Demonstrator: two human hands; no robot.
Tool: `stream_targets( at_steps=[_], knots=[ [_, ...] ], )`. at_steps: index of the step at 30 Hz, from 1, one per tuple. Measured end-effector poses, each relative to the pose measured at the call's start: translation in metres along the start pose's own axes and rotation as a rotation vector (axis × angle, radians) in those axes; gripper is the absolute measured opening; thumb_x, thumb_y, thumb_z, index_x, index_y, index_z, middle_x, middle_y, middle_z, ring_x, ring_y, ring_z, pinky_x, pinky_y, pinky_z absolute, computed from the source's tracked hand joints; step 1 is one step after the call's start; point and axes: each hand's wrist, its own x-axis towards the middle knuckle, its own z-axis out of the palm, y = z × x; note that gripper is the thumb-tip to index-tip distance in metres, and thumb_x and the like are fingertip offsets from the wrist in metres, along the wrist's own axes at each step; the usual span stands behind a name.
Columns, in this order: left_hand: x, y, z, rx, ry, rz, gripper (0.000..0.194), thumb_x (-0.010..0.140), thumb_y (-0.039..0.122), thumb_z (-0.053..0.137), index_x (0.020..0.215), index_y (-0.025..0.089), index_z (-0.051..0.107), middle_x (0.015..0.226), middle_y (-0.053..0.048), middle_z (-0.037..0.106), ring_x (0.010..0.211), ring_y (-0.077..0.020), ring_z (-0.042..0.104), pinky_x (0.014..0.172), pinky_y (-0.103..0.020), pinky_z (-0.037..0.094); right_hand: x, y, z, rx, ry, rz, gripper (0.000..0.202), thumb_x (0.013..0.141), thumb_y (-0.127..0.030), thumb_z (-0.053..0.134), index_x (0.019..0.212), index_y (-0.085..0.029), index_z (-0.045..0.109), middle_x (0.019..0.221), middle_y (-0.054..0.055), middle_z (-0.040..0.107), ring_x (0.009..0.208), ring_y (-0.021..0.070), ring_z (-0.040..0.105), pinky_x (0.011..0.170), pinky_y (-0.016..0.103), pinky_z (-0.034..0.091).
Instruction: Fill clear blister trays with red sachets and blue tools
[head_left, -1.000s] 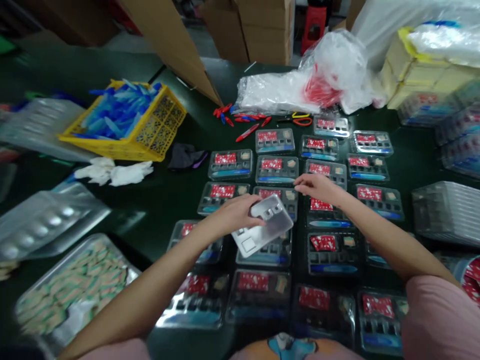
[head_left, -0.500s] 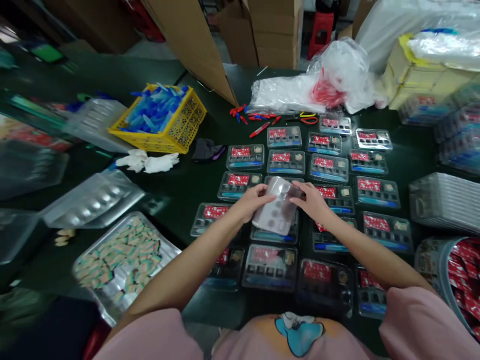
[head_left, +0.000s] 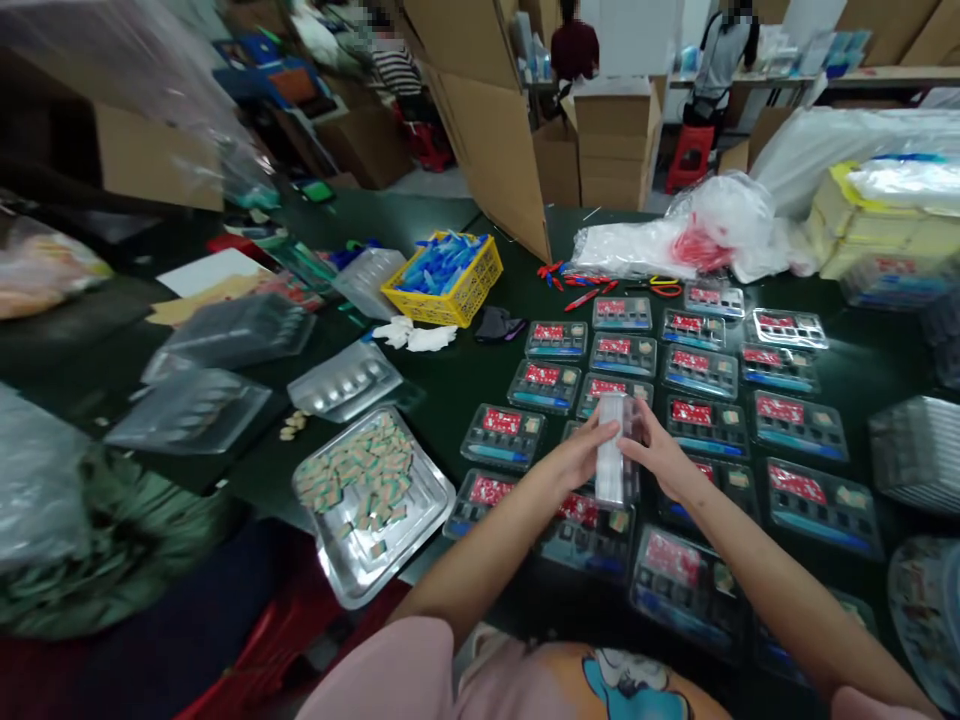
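trays (head_left: 826, 503), right half of frame: most w/ red packets (head_left: 796, 482) & blue pens (head_left: 823, 526), so prob. well along; piece in hand not yet set down. clear plastic piece (head_left: 611, 470), right of centre, gripped btwn left hand (head_left: 583, 455) & right hand (head_left: 656, 452), edge twd cam, long axis approx. up-down.

The held plastic case (head_left: 610, 465) is clear and whitish. The packets (head_left: 501, 421) are red with white marks; the pens (head_left: 497, 451) are blue. The basket (head_left: 474, 297) is yellow latticework. The tabletop (head_left: 454, 388) is dark green; the sleeve (head_left: 390, 665) is pink
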Motion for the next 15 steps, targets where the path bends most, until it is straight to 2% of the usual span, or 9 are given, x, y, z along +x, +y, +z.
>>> stream_targets(
  at_steps=[3,8,15],
  knots=[
    [-0.008,-0.001,-0.004,0.039,-0.013,-0.003,0.072,0.058,0.034,0.089,0.123,0.016,0.061,0.105,-0.013,0.073,0.099,-0.0276,0.068,0.086,-0.034,0.049,-0.014,-0.009,0.009,0.035,-0.008,0.045,0.115,0.064,-0.061,0.079,0.156,-0.024,0.021,0.147,0.011,0.047,0.137,0.0294,0.042,0.116,0.048,0.029],
    [-0.021,-0.001,-0.002,0.088,-0.044,0.015,0.069,0.059,0.032,0.087,0.122,0.016,0.063,0.113,-0.014,0.071,0.107,-0.0307,0.065,0.091,-0.037,0.047,-0.029,-0.021,0.017,0.031,-0.017,0.024,0.117,0.064,-0.060,0.080,0.156,-0.021,0.019,0.150,0.013,0.043,0.139,0.0288,0.040,0.117,0.045,0.028],
    [-0.031,0.001,0.003,0.082,-0.090,0.053,0.067,0.059,0.031,0.085,0.120,0.014,0.065,0.109,-0.014,0.072,0.108,-0.0320,0.065,0.094,-0.039,0.047,-0.039,-0.029,0.021,0.065,-0.028,0.001,0.115,0.065,-0.055,0.082,0.156,-0.020,0.020,0.148,0.013,0.044,0.138,0.0290,0.040,0.117,0.045,0.027]
  ],
)
